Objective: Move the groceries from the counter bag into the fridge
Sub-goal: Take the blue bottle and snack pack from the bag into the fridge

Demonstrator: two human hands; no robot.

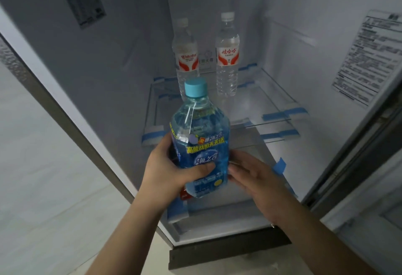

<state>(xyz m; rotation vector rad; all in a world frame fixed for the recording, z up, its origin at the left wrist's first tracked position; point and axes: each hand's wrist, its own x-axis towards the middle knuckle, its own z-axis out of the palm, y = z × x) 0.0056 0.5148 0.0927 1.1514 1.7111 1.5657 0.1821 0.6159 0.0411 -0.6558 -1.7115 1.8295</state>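
Left hand (165, 165) grips the blue bottle (200, 135) round its label, right hand (254, 172) steadies it with straight fingers, axis near upright, just before the fridge's glass shelf (272, 100), behind which two water bottles (227, 57) stand.

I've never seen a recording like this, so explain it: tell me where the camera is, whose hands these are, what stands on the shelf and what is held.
One picture, taken by a camera worn on a person's head, looking forward and down. No robot: these are bare hands. Ahead is an open fridge. On its glass shelf stand a left water bottle and a right water bottle, both upright. The left hand grips a blue bottle with a light blue cap; the right hand touches its side with fairly straight fingers. It is not yet set down.
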